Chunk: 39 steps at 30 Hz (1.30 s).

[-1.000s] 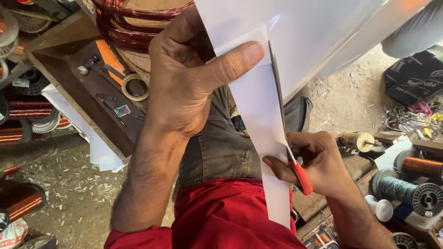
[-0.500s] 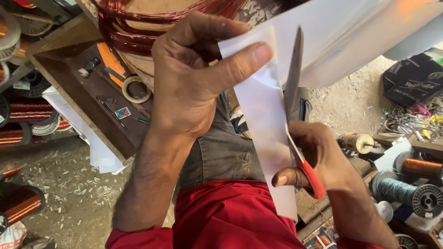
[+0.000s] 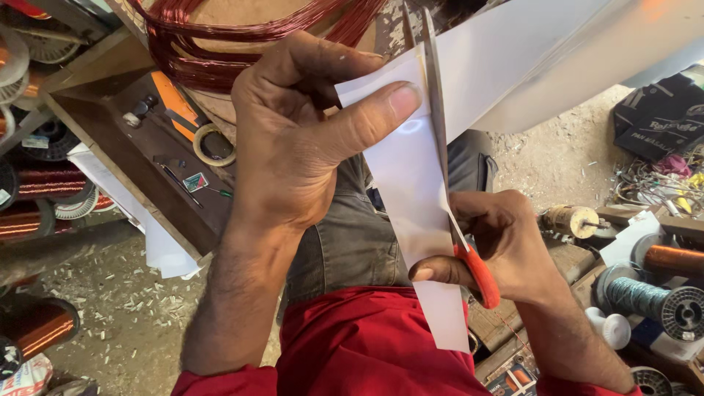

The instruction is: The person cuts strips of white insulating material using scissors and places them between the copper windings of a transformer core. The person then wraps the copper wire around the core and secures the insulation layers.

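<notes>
The left hand [image 3: 293,139] is pinching the top of a white paper strip [image 3: 414,198] between thumb and fingers, holding it up over the person's lap. The right hand [image 3: 506,249] is gripping red-handled scissors [image 3: 451,183], whose blades are running up the strip's right edge, beside the larger white sheet [image 3: 535,59]. Coils of copper wire [image 3: 242,37] are lying on the wooden bench [image 3: 139,161] behind; a green wire spool [image 3: 653,301] is sitting to the right.

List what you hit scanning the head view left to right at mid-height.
Copper wire spool → tape roll → left hand → white paper strip → right hand holding red-handled scissors → green wire spool.
</notes>
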Available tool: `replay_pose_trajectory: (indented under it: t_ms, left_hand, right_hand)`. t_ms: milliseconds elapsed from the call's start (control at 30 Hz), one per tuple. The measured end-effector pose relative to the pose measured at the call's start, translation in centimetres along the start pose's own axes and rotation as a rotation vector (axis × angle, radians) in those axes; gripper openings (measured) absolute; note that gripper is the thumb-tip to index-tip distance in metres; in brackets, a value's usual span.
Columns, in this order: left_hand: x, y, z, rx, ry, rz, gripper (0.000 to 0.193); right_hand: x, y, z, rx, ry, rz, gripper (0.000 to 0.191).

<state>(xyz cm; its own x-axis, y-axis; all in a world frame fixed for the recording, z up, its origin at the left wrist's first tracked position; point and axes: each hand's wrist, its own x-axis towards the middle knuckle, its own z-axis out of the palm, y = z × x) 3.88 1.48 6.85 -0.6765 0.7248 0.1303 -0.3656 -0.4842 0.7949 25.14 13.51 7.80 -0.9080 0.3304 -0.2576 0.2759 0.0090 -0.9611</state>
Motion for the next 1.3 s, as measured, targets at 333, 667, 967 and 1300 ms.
replay_pose_trajectory:
  t_ms: [333, 667, 967, 1300]
  left_hand:
    - [-0.1, -0.1, -0.2, 0.01, 0.002, -0.009, 0.019]
    - [0.0, 0.2, 0.2, -0.018, -0.005, -0.069, 0.021]
    - [0.2, 0.2, 0.1, -0.094, -0.11, -0.162, 0.025]
    - [-0.5, -0.9, 0.0, -0.257, -0.099, -0.218, 0.025]
  right_hand:
    - [0.1, -0.2, 0.2, -0.046, -0.002, -0.044, 0.042]
    - [0.3, 0.3, 0.5, -0.088, 0.045, 0.09, 0.034]
    - [-0.2, 1.0, 0.5, -0.051, -0.027, -0.05, 0.029]
    - [-0.3, 2.4, 0.5, 0.101, -0.083, 0.076, 0.036]
